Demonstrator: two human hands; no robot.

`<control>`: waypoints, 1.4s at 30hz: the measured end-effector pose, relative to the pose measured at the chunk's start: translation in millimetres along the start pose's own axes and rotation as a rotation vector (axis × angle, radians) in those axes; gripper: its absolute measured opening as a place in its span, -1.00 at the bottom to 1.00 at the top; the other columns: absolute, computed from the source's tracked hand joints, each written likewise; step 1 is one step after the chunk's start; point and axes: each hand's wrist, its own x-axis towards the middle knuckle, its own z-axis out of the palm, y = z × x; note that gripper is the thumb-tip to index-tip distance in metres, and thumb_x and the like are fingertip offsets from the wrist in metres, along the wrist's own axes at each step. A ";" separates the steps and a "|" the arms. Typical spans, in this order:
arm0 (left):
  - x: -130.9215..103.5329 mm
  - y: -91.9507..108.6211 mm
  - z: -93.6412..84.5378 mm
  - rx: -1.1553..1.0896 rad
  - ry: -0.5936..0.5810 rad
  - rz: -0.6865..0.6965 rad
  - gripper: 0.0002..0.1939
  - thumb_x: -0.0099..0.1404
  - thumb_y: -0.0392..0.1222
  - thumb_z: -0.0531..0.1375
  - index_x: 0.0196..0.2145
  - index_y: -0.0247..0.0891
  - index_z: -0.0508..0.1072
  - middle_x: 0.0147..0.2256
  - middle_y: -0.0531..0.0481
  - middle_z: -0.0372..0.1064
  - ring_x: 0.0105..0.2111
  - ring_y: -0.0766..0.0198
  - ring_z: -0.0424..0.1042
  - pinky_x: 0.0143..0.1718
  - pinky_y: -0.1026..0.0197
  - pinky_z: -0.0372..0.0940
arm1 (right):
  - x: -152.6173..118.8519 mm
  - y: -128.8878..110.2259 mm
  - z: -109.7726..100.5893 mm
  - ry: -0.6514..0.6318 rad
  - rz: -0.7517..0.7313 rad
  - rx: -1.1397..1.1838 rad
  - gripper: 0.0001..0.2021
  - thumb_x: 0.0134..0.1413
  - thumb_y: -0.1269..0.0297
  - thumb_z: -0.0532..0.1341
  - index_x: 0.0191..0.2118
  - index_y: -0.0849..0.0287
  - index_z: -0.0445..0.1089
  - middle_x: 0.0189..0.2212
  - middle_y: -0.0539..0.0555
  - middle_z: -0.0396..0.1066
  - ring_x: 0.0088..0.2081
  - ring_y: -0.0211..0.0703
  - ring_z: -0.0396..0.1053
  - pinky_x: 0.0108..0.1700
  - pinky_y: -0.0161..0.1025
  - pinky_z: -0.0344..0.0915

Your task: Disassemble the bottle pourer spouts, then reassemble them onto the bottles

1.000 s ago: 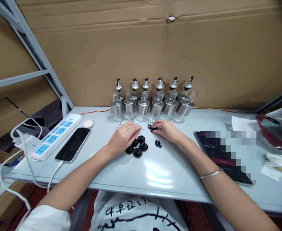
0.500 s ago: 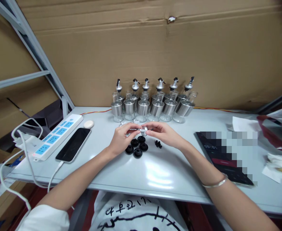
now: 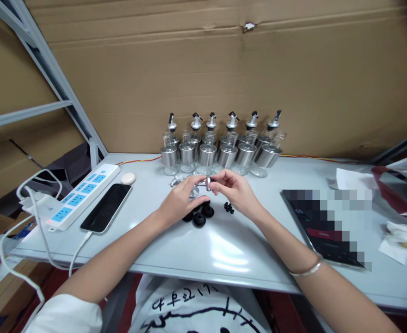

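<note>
While nr blk pcs (image 3: 199, 220), L fingers (image 3: 197, 178) loosely round silver pc (image 3: 208, 183), R fingers (image 3: 216, 186) tight on it.

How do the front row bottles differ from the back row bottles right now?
The back row bottles have silver spouts on top; the front row bottles have bare glass necks.
The back row bottles are partly hidden, by the cardboard; the front row bottles stand nearer the person, more fully visible.
Both have metal sleeves over glass.

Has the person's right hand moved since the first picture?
Yes. Judged against the small black pieces on the table, the fingers of the right hand have shifted left, towards the left hand.
</note>
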 end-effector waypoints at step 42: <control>25.9 -15.5 -27.8 0.152 -0.134 0.245 -0.45 0.29 0.25 -0.21 -0.59 -0.25 0.11 -0.63 0.10 0.09 -0.55 0.34 0.14 -0.44 0.25 0.06 | -17.5 -21.4 9.0 -0.158 -0.473 -0.561 -0.93 0.20 0.27 0.06 -0.27 0.12 0.23 -0.38 0.07 0.30 -0.30 -0.15 0.22 -0.29 -0.22 0.20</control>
